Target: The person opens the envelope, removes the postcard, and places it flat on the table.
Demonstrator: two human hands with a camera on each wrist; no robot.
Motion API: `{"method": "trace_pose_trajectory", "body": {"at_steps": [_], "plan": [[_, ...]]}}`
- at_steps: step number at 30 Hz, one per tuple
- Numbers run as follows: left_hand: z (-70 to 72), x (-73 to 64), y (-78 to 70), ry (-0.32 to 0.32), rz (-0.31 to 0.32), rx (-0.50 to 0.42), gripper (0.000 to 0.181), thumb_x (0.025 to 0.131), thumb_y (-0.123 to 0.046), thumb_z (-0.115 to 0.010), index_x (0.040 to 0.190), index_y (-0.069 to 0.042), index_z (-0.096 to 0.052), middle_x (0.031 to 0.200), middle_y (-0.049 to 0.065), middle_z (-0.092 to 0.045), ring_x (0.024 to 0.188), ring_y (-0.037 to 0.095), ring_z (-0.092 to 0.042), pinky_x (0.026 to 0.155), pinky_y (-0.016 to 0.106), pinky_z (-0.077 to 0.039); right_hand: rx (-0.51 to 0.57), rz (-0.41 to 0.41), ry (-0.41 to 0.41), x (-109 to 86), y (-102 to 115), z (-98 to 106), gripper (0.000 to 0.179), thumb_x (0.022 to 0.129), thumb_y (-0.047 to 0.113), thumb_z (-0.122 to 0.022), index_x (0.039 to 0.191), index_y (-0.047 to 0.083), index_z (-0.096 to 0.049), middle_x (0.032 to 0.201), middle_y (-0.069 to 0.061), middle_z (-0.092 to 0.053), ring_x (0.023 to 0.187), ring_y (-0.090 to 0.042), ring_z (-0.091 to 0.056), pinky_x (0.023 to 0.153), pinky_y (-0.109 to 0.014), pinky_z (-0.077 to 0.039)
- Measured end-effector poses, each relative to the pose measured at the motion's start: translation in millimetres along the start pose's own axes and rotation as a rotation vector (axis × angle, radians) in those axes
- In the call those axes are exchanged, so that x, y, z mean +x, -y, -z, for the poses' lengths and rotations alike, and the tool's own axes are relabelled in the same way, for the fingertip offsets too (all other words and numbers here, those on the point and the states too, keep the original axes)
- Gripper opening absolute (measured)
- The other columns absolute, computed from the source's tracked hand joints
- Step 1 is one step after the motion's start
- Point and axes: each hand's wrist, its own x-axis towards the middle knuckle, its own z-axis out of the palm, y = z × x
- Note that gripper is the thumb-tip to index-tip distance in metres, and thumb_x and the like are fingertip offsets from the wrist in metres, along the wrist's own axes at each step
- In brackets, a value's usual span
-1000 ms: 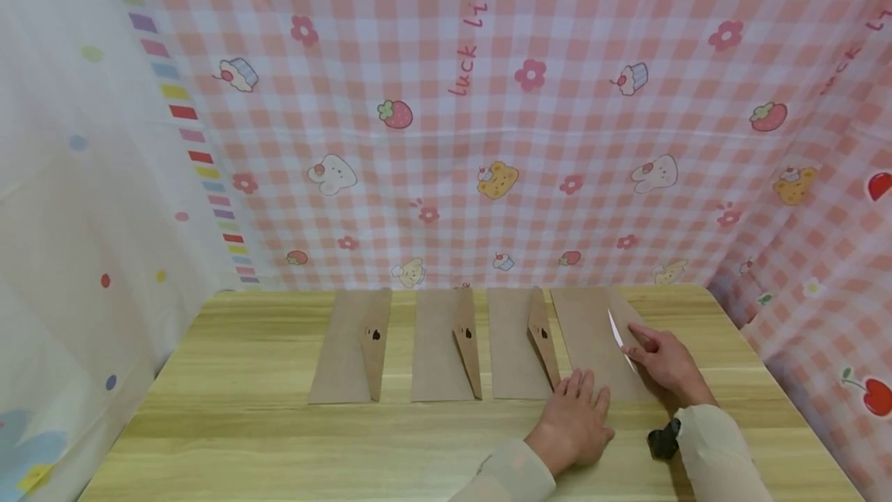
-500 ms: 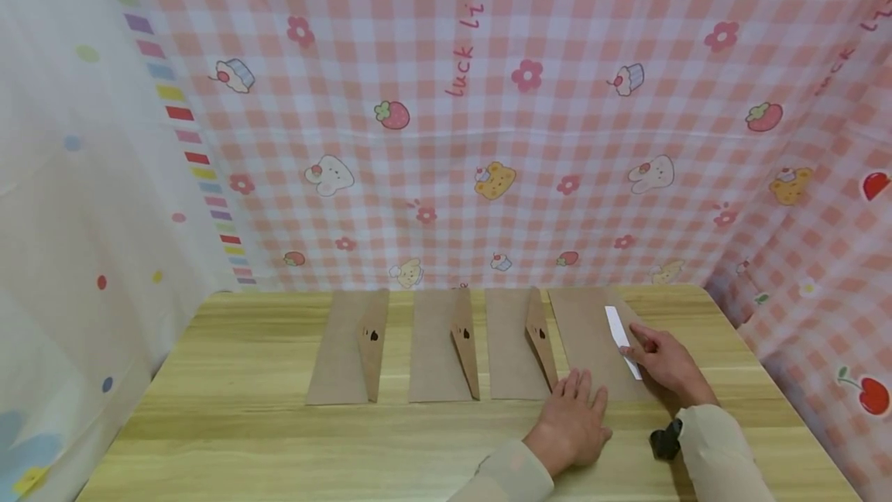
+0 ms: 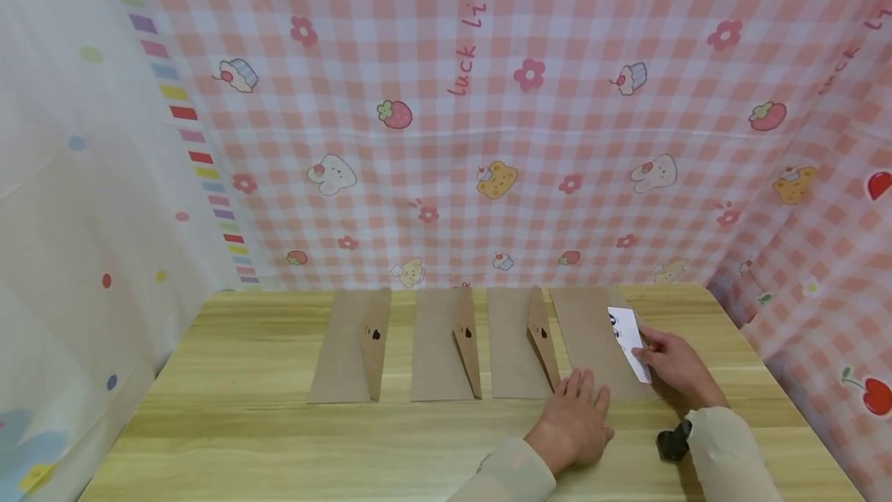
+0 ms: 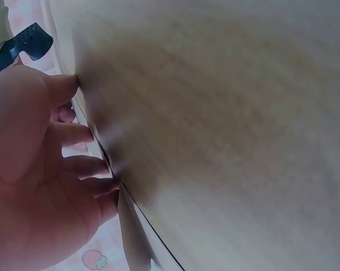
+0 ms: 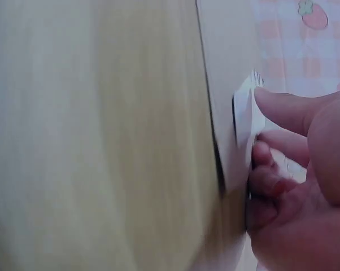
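Along the middle of the tabletop [image 3: 279, 452] ran the left envelope [image 3: 341, 355], the second envelope [image 3: 439, 355] and the third envelope [image 3: 512, 355], each with a printed flap on its right side, and a checked cloth [image 3: 418, 138] hung behind them. The left hand [image 3: 573, 418] lay with its fingers extended over the lower left corner of the rightmost envelope [image 3: 592, 347], beside the third envelope's lower right corner. A white card [image 3: 630, 345] lay over the right part of the rightmost envelope, right of the frame's centre; the right hand [image 3: 679, 366] had its grip pinched on the card's right edge, partly hiding it, with a black device [image 3: 674, 442] by the wrist. Half a second earlier the card had shown only a narrow plain strip; now its face was broader, dark printing showed, and the right hand sat slightly farther right. The card's long axis slanted from upper left to lower right, its printed end uppermost.
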Motion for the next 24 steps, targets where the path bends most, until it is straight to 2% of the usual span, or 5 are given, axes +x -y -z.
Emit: {"method": "trace_pose_trajectory", "body": {"at_steps": [4, 8, 14, 24], "plan": [[1.4, 1.0, -0.1, 0.008, -0.003, -0.034, 0.06, 0.101, -0.06, -0.03, 0.157, -0.039, -0.02, 0.165, -0.009, -0.014, 0.151, 0.01, -0.014, 0.12, 0.027, -0.019, 0.018, -0.076, 0.035, 4.5, 3, -2, 0.065, 0.098, 0.021, -0.061, 0.151, -0.002, -0.03, 0.112, -0.029, -0.06, 0.089, -0.029, -0.054, 0.072, -0.032, -0.043], [4.0, 0.6, 0.2, 0.016, -0.003, -0.057, 0.06, 0.101, -0.06, -0.032, 0.156, -0.04, -0.022, 0.164, -0.011, -0.015, 0.151, 0.009, -0.014, 0.119, 0.026, -0.019, 0.017, -0.126, 0.05, 7.3, 7, -3, 0.068, 0.099, 0.022, -0.059, 0.152, -0.002, -0.026, 0.135, -0.038, -0.05, 0.101, -0.035, -0.057, 0.083, -0.043, -0.049], [8.0, -0.2, 3.0, 0.029, -0.016, -0.077, 0.059, 0.101, -0.06, -0.034, 0.156, -0.04, -0.024, 0.164, -0.011, -0.016, 0.151, 0.009, -0.014, 0.119, 0.026, -0.02, 0.064, -0.191, 0.054, 8.3, 15, -5, 0.067, 0.1, 0.022, -0.057, 0.153, -0.002, -0.024, 0.139, -0.038, -0.044, 0.109, -0.039, -0.054, 0.091, -0.052, -0.047], [6.3, 2.3, 5.4, 0.054, -0.034, -0.109, 0.059, 0.101, -0.059, -0.036, 0.155, -0.04, -0.024, 0.164, -0.011, -0.015, 0.151, 0.008, -0.013, 0.12, 0.026, -0.019, 0.137, -0.293, 0.065, 11.2, 22, -3, 0.069, 0.1, 0.024, -0.055, 0.153, -0.002, -0.021, 0.147, -0.041, -0.031, 0.124, -0.048, -0.043, 0.105, -0.062, -0.036]]}}
